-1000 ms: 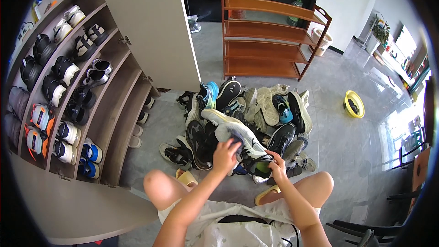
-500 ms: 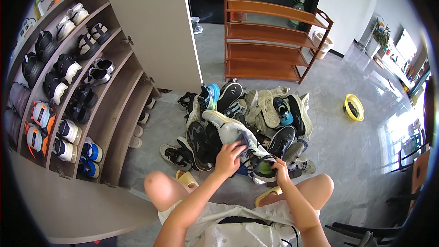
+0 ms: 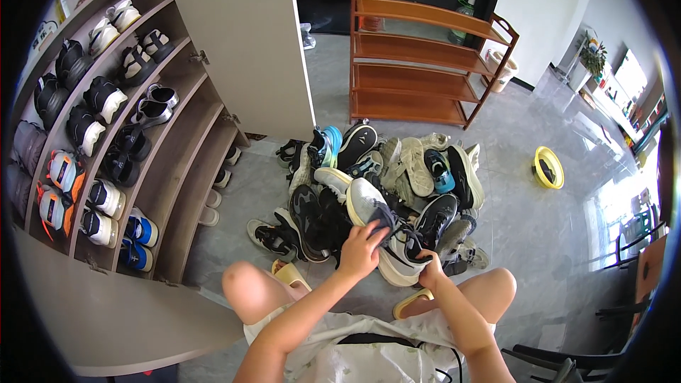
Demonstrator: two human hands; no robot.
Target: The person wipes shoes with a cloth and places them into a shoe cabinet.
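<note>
A white and black sneaker (image 3: pixel 364 198) is held over the shoe pile, its toe pointing away from me and its pale sole facing left and toward me. My right hand (image 3: pixel 430 269) grips it at the heel end. In my left hand (image 3: pixel 360 251) is a dark grey cloth (image 3: pixel 384 220), bunched and pressed against the upper behind the toe. Beneath and around both hands lies a heap of mixed shoes, among them a black sneaker (image 3: pixel 357 145), a blue and black shoe (image 3: pixel 439 172) and beige shoes (image 3: pixel 413 167).
At the left, an open shoe cabinet (image 3: pixel 167 152) holds several pairs on its shelves. A brown wooden rack (image 3: pixel 418 79) stands beyond the pile. To the right sits a yellow basin (image 3: pixel 560 167) with something dark inside. A black chair (image 3: pixel 567 360) is at the lower right.
The sneaker has rolled and shifted, so its sole now shows more and its heel opening less. My left hand with the cloth has moved slightly right and toward me.
</note>
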